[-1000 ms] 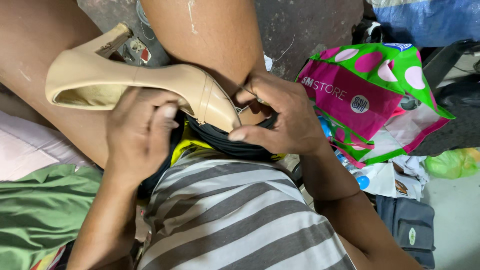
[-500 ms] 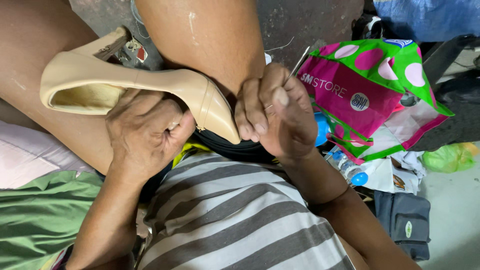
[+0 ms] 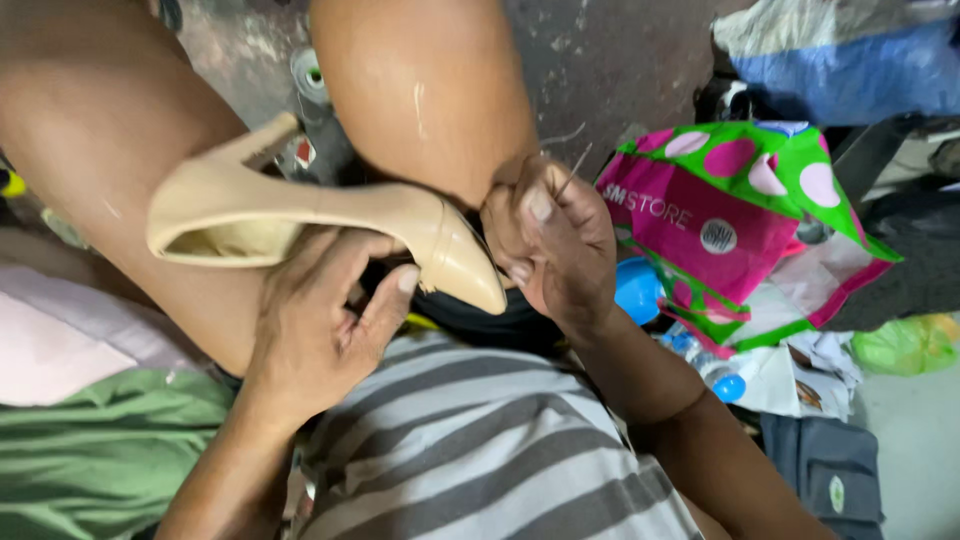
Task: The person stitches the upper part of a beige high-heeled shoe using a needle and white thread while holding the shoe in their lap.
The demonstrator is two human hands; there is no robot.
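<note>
Right hand (image 3: 550,240) now raised beside toe of beige high-heeled shoe (image 3: 300,215), pinching thin needle (image 3: 573,172); previously low at toe. Left hand (image 3: 320,320) still cradles shoe underside, grip unchanged.

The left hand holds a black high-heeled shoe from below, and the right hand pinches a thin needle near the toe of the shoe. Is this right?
Not quite: the shoe is beige, not black, as the head view shows. The rest stands: the left hand holds it from below, and the right hand pinches a thin needle near its toe.

A grey concrete floor (image 3: 620,60) carries a pink-green bag (image 3: 730,220) and blue sack (image 3: 850,70).
</note>
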